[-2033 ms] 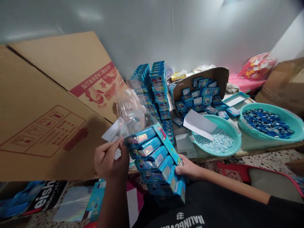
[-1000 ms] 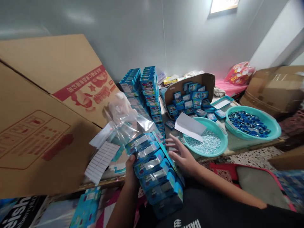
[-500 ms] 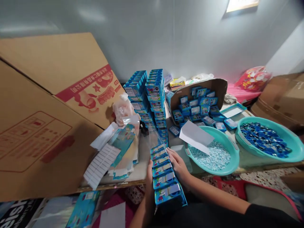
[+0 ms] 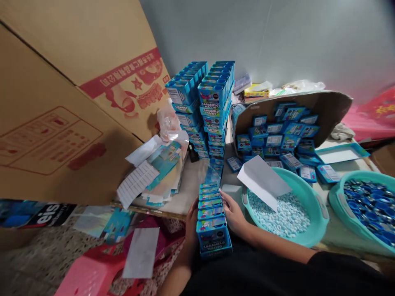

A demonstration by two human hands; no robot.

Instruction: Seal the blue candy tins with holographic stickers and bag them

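A filled display tray of blue candy boxes (image 4: 212, 224), marked "Caramelo Macizo" on its front, is gripped between my two hands near the table's front edge. My left hand (image 4: 191, 216) closes on its left side, fingers partly hidden. On the right side, my right hand (image 4: 232, 211) presses with its fingers near the tray's far end. Clear plastic film (image 4: 210, 174) lies over or around that far end; how much it covers I cannot tell. Beyond stand two tall stacks of similar filled trays, a left stack (image 4: 185, 92) and a right stack (image 4: 214, 111).
A turquoise basin (image 4: 322, 230) holds pale blue candies, with a folded white card (image 4: 262, 179) across it. Another basin (image 4: 336, 201) holds blue, shiny pieces. Loose boxes fill a tipped carton (image 4: 335, 102). Flat printed cards (image 4: 165, 164) lie left, beside a large cardboard box (image 4: 77, 144).
The tray has tilted so its lettered front now shows, and both hands stay on it. My view has turned left and downward.
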